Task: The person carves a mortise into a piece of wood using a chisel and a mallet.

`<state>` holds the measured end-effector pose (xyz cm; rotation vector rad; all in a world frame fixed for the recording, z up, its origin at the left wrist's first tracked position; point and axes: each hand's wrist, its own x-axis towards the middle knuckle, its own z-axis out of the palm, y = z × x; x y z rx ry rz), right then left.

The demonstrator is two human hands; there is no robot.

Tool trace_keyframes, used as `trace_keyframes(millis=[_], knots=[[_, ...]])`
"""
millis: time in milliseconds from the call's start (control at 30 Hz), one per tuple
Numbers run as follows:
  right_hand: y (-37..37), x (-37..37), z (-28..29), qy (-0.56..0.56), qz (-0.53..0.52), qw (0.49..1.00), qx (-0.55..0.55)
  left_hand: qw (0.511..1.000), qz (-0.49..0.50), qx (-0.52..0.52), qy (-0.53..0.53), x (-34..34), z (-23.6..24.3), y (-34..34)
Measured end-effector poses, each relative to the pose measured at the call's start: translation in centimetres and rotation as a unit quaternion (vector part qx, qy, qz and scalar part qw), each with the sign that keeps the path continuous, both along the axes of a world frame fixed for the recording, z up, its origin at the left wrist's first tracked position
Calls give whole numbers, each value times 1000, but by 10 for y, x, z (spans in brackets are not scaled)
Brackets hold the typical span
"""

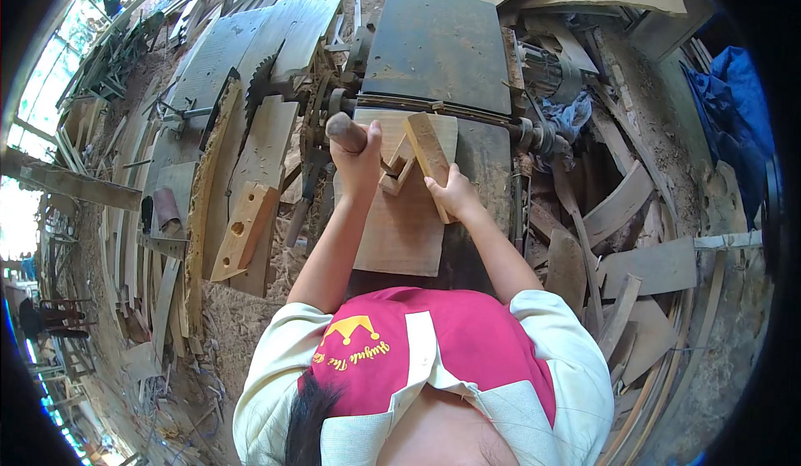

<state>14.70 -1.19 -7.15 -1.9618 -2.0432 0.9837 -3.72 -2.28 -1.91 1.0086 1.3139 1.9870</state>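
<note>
My left hand [360, 162] is closed around a thick round wooden handle [345, 132], whose blunt end points up toward me; what is on its lower end cannot be made out. With my right hand [455, 194] I grip a narrow rectangular wood piece [427, 147] that slants up and to the left. Between the hands, small joined wood pieces [398, 168] form an angled shape beside that piece. Under all of this lies a pale flat board [402, 234], resting on the dark machine bed.
Beyond the board is the metal table of a woodworking machine [437, 49], with a shaft across it. A toothed circular saw blade [260, 86] stands to the left. A wood block with holes [244, 231] lies nearer. Offcuts and sawdust surround the machine; a motor [546, 74] sits right.
</note>
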Motion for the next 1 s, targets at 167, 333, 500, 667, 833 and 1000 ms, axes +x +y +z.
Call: trace_keyframes(millis=[167, 333, 500, 667, 833, 1000], knots=[[1, -3, 9, -20, 4, 1000, -11, 999, -29, -13, -29, -3, 5, 11], [1, -2, 11, -18, -4, 999, -28, 999, -43, -3, -3, 7, 6, 11], [1, 0, 6, -22, -2, 999, -44, 997, -68, -14, -20, 10, 16, 7], [-3, -3, 8, -15, -10, 999, -38, 998, -51, 45, 12, 1, 9, 15], [-2, -1, 5, -7, -13, 999, -43, 990, -142, -2, 14, -1, 13, 18], [-3, -2, -1, 1, -19, 999, -32, 988, -149, 25, 24, 6, 10, 25]])
